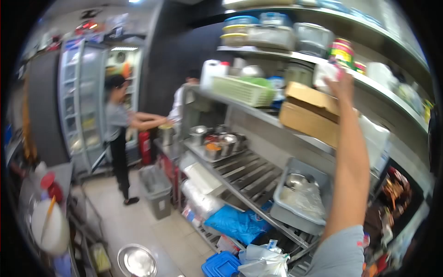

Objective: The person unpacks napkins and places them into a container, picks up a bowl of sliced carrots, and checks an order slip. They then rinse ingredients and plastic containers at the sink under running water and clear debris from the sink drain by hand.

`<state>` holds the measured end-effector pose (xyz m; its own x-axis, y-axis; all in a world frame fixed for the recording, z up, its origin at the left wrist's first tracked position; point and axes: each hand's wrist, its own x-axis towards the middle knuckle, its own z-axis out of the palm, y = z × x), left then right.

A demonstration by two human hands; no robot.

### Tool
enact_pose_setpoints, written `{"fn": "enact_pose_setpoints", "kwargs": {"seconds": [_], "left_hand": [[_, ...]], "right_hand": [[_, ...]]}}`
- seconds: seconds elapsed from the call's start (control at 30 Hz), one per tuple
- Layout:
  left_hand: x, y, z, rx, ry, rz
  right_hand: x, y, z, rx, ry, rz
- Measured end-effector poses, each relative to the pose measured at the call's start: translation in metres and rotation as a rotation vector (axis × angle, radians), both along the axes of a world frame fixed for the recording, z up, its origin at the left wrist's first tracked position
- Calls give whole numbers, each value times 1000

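Observation:
My right hand (340,83) is raised at the end of an outstretched arm, up at the wall shelf. Its fingers are blurred but look closed on a white packet (325,76) with a touch of pink near the fingertips. Just below the hand is an open brown cardboard box (310,113). A red, yellow and green tin (342,53) stands on the shelf right behind it. My left hand is out of view.
Steel pots (226,144) and a grey tub (300,214) with a plastic bag sit on the slatted rack (249,173). A light green basket (242,91) is above. Another person (121,124) stands by the open fridge (87,106). A grey bin (156,191) and a round steel lid (137,261) are lower down.

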<state>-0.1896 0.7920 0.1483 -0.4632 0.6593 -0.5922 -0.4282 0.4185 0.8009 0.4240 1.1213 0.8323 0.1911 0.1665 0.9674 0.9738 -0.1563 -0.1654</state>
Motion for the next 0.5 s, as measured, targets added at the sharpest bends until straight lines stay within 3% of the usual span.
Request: {"fn": "enact_pose_setpoints", "kwargs": {"seconds": [0.1, 0.13, 0.2, 0.23, 0.27, 0.3, 0.37, 0.5], "left_hand": [[-5, -11, -96, 310, -8, 306], [-6, -27, -142, 162, -34, 310], [40, -62, -46, 69, 156, 232], [49, -79, -81, 91, 180, 346], [67, -100, -61, 71, 286, 364], [84, -122, -38, 134, 103, 406], [103, -171, 9, 120, 93, 536], [146, -272, 30, 121, 129, 857]], "right_hand": [[-30, -49, 24, -432, -122, 434], [-42, -62, 12, -460, -170, 488], [-58, -84, -29, -452, -226, 567], [-65, -91, -57, -435, -245, 600], [-73, -97, -86, -421, -258, 634], [-78, -103, -114, -396, -270, 668], [-95, -116, -170, -348, -246, 771], [-133, -148, -281, -249, -133, 1026]]}}
